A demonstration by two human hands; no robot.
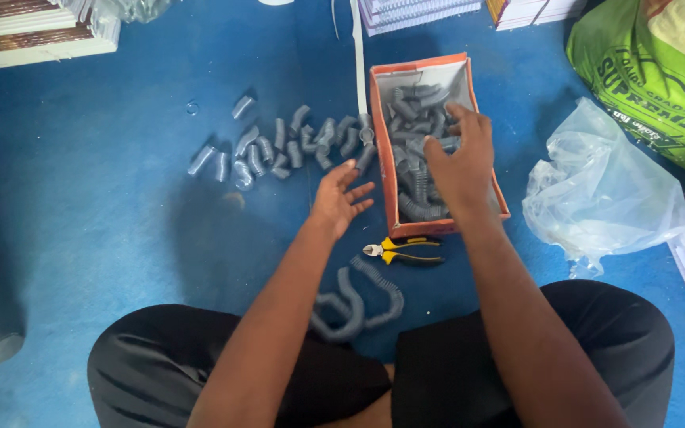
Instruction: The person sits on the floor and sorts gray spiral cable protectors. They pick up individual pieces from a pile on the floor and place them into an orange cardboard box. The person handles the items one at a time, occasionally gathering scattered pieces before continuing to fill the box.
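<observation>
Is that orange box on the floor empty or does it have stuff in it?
Partly filled. The open-topped orange box holds a heap of grey spiral coil pieces, and the right hand reaches in among them.

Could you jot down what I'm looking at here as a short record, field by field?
Setting: a person sits cross-legged on a blue floor
Left hand: open, palm up, holding nothing, beside the orange box
Right hand: reaching into the box, fingers among grey coiled pieces
Loose pieces: a spread of short grey coils on the floor, left of the box
Longer coils: by the knees
Tool: yellow-handled cutters below the box
Nearby: clear plastic bag, green sack
</observation>
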